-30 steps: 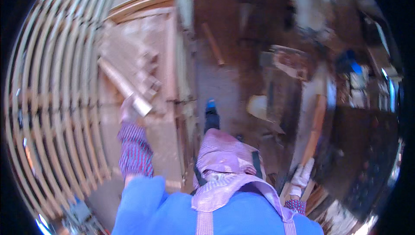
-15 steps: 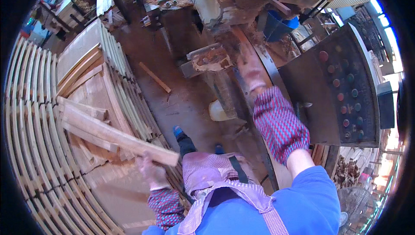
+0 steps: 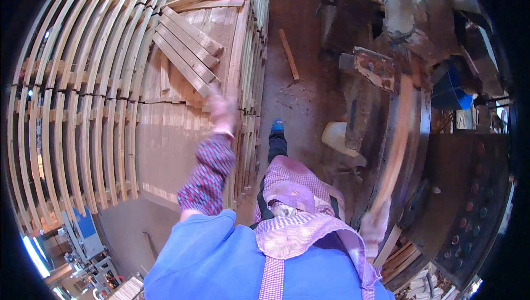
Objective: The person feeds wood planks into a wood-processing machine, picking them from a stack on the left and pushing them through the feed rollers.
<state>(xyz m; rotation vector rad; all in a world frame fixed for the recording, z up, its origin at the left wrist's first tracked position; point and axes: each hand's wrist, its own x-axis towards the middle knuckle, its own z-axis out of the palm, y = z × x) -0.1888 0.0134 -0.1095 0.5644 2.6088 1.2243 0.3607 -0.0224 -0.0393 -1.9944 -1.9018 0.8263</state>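
My left hand [image 3: 222,112], blurred by motion, is at the near end of several wooden slats [image 3: 185,51] lying slantwise on a stack; whether its fingers touch them I cannot tell. Low on the right, my right hand [image 3: 375,224] is closed around the near end of a long, narrow wooden strip [image 3: 398,148]. This strip lies lengthwise along the machine bed [image 3: 418,126] and runs away from me. Both forearms wear checked sleeve covers.
The wood stack [image 3: 182,154] and rows of curved slats [image 3: 77,145] fill the left. A loose stick [image 3: 289,54] lies on the floor. On the right are a blue bucket [image 3: 451,90] and a control panel with buttons [image 3: 469,206]. More offcuts [image 3: 403,261] lie near my right side.
The view has swung left. The board my left hand held now lies with the slats on the stack. My right hand has come back from far along the machine to near my body.
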